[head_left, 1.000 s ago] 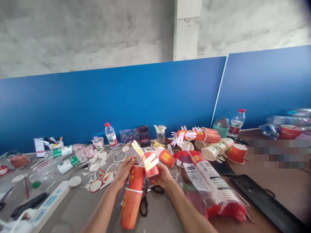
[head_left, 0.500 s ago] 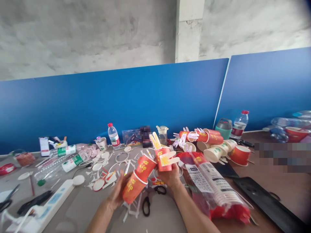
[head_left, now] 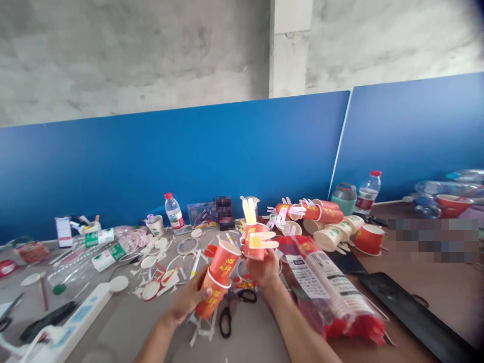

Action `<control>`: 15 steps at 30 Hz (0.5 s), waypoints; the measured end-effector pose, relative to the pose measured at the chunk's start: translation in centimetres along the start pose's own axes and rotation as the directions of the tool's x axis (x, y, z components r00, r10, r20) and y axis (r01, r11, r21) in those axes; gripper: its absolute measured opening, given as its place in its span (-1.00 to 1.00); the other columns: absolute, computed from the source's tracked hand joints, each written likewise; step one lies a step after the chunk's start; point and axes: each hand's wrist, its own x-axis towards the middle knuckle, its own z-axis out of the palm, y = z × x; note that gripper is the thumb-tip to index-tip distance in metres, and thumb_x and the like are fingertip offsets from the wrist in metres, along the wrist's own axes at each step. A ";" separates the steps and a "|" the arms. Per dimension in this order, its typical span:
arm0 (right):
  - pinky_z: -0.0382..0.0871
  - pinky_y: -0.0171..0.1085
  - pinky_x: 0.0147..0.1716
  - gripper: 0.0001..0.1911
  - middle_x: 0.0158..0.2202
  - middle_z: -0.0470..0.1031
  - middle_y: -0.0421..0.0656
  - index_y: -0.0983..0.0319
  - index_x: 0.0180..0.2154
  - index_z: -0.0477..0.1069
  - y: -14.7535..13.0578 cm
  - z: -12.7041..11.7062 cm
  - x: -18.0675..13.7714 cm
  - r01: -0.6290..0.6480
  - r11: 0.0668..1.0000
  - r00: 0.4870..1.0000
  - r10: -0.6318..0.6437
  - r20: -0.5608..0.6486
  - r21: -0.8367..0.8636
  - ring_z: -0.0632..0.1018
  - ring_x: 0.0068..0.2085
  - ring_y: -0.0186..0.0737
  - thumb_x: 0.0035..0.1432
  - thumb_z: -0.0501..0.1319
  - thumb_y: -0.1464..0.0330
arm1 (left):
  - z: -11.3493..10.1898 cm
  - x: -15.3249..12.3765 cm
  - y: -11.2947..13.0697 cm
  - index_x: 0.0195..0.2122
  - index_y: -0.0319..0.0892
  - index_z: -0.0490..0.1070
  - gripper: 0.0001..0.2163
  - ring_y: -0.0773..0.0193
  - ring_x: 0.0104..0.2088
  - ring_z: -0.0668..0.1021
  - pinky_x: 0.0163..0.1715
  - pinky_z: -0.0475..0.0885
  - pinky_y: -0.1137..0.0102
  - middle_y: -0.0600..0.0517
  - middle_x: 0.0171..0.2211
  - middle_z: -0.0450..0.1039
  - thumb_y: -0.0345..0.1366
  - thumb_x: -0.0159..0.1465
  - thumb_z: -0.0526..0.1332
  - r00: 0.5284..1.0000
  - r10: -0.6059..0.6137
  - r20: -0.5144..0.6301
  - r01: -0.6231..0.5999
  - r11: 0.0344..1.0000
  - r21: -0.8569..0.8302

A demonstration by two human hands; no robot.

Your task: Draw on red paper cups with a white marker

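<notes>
My left hand [head_left: 189, 300] is closed round a short stack of red paper cups [head_left: 219, 275], tilted with the open mouth up and to the right. My right hand [head_left: 264, 269] grips a red paper cup with white cut-out strips [head_left: 255, 242] sticking up and sideways from it, held upright just right of the stack. The two cups are close but apart. Below them black-handled scissors [head_left: 230, 312] lie on the grey table [head_left: 124, 322] among white paper scraps.
A plastic sleeve of red cups [head_left: 333, 295] lies right of my right arm. Behind it sits a pile of finished cut cups [head_left: 321, 222]. Water bottles [head_left: 173, 212], a white power strip [head_left: 75, 315], paper discs and a black tray [head_left: 412, 312] crowd the table; blue partitions [head_left: 227, 151] stand behind.
The stack in my left hand has swung from hanging down to tilted upward, and the cut cup in my right hand has lifted off it, up and to the right.
</notes>
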 end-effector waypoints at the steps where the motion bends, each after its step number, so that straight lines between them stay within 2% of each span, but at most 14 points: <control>1: 0.66 -0.15 -0.20 -0.49 -0.21 0.85 -0.16 0.06 -0.09 0.75 0.0 -0.2 0.3 0.030 1.000 0.998 -0.030 -0.049 -0.006 0.74 -0.27 -0.06 -0.14 0.63 0.10 | 0.2 0.2 -0.1 0.23 0.00 0.74 -0.13 -0.45 0.24 0.73 0.28 0.65 -0.14 -0.26 0.12 0.82 0.14 -0.12 0.78 0.998 0.049 -0.043 -0.046 0.997 0.060; 3: 0.67 -0.12 -0.20 -0.51 -0.22 0.85 -0.20 0.02 -0.02 0.74 0.0 -0.6 0.7 0.078 0.996 0.991 -0.081 -0.110 -0.037 0.73 -0.30 -0.05 -0.04 0.62 0.13 | 0.7 0.5 -0.3 0.23 0.02 0.74 -0.16 -0.48 0.32 0.69 0.36 0.60 -0.15 -0.25 0.20 0.79 0.07 -0.12 0.78 0.985 0.133 -0.112 -0.114 0.980 0.166; 5: 0.68 -0.13 -0.21 -0.59 -0.32 0.80 -0.25 0.03 -0.07 0.73 0.1 -1.1 1.0 0.090 0.994 0.989 -0.096 -0.110 -0.064 0.73 -0.35 -0.06 0.01 0.62 0.19 | 1.1 0.6 -0.4 0.23 0.02 0.74 -0.19 -0.49 0.35 0.67 0.40 0.58 -0.15 -0.24 0.24 0.77 0.05 -0.09 0.76 0.971 0.199 -0.133 -0.163 0.956 0.243; 7: 0.68 -0.17 -0.25 -0.68 -0.45 0.72 -0.30 0.06 -0.19 0.69 0.3 -1.4 1.1 0.078 0.994 0.993 -0.084 -0.089 -0.071 0.72 -0.39 -0.09 -0.03 0.63 0.28 | 1.3 0.6 -0.6 0.24 0.01 0.73 -0.22 -0.48 0.36 0.66 0.43 0.55 -0.17 -0.24 0.25 0.76 0.02 -0.05 0.74 0.958 0.254 -0.134 -0.199 0.923 0.329; 9: 0.70 -0.14 -0.25 -0.69 -0.48 0.70 -0.30 0.06 -0.26 0.66 0.4 -1.4 0.9 0.068 0.995 0.994 -0.074 -0.075 -0.070 0.74 -0.38 -0.06 -0.10 0.62 0.35 | 1.3 0.6 -1.0 0.28 0.02 0.71 -0.23 -0.46 0.35 0.67 0.46 0.52 -0.17 -0.23 0.25 0.74 -0.05 -0.01 0.71 0.943 0.302 -0.138 -0.213 0.869 0.446; 12: 0.77 0.01 -0.13 -0.63 -0.40 0.77 -0.22 0.07 -0.21 0.70 0.5 -1.0 0.6 0.054 0.996 0.998 -0.056 -0.033 -0.066 0.82 -0.22 0.12 -0.16 0.58 0.35 | 1.1 0.8 -2.0 0.36 0.06 0.67 -0.23 -0.42 0.31 0.70 0.42 0.55 -0.16 -0.21 0.27 0.72 -0.12 0.06 0.67 0.924 0.356 -0.138 -0.213 0.780 0.589; 15: 0.79 0.10 -0.06 -0.54 -0.28 0.83 -0.14 0.06 -0.13 0.73 0.5 -0.4 0.3 0.034 0.998 0.999 -0.033 0.031 -0.060 0.85 -0.09 0.24 -0.18 0.58 0.31 | 0.9 1.1 -3.0 0.39 0.06 0.65 -0.24 -0.42 0.31 0.70 0.39 0.57 -0.14 -0.23 0.30 0.69 -0.12 0.12 0.65 0.910 0.401 -0.105 -0.246 0.725 0.643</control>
